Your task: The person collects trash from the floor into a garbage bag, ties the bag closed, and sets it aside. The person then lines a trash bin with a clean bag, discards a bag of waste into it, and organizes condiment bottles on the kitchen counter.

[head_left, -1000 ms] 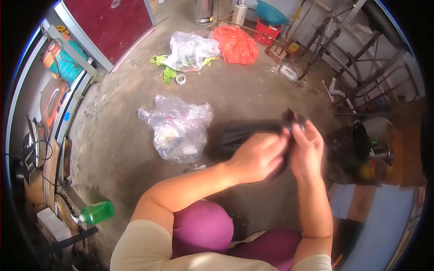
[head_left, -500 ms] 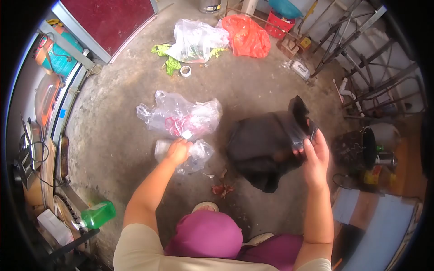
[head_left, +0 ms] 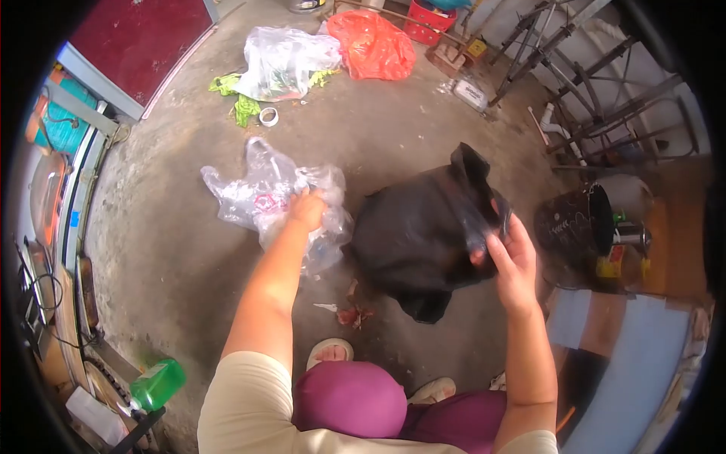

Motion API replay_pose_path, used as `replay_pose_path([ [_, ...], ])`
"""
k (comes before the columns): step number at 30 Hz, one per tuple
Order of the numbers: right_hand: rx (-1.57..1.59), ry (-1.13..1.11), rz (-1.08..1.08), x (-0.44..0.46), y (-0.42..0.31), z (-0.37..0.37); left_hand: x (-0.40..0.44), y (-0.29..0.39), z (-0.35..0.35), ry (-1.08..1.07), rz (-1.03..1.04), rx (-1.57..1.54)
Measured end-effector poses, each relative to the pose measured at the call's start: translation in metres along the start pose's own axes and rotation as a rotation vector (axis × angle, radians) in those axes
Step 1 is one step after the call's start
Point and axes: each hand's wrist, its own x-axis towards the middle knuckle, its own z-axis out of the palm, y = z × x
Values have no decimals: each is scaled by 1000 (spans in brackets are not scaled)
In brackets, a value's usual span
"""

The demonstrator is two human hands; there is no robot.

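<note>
My left hand (head_left: 307, 211) is closed on a crumpled clear plastic bag (head_left: 261, 178) with pink print, lying on the floor. Its fingertips are partly hidden in the folds. More clear plastic (head_left: 325, 250) lies bunched beneath and beside this hand. To the right, my right hand (head_left: 516, 261) grips the rim of a large black plastic bag (head_left: 412, 227) between thumb and fingers. The black bag slumps on the floor, its mouth facing my right hand. Some of that hand's fingers show through or behind the thin plastic.
Dry reddish leaves (head_left: 354, 315) lie before my feet. Farther off are a tape roll (head_left: 268, 116), a white bag (head_left: 283, 60) over green leaves, and a red bag (head_left: 370, 45). A black bucket (head_left: 567, 234) stands right; a green bottle (head_left: 158, 384) sits left.
My left hand has moved forward, and the nearer clear plastic has shifted with it against the printed bag. My right hand still holds the black bag. The camera view has turned slightly right.
</note>
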Motion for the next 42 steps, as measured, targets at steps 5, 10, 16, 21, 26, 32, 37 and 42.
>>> replay_pose_path([
  [5,-73,81,45,-4,-6,-16,-20,-18,28,389,-3,-281],
  [10,-177,192,70,-6,-8,-36,-62,-21,-69,754,-273,-1461],
  [16,46,157,49,-12,-3,-52,-126,71,-227,890,256,-1831],
  [21,299,318,37,-13,-1,-68,-80,213,-197,588,394,-1331],
  [26,525,359,59,-28,-17,-83,-2,272,-96,409,285,-163],
  [32,586,131,198,-57,-18,-41,26,258,-49,321,293,-13],
  [37,364,2,218,-85,-11,-14,24,253,-57,191,383,125],
  [42,215,-48,21,-84,-1,-26,-1,245,-74,162,512,103],
])
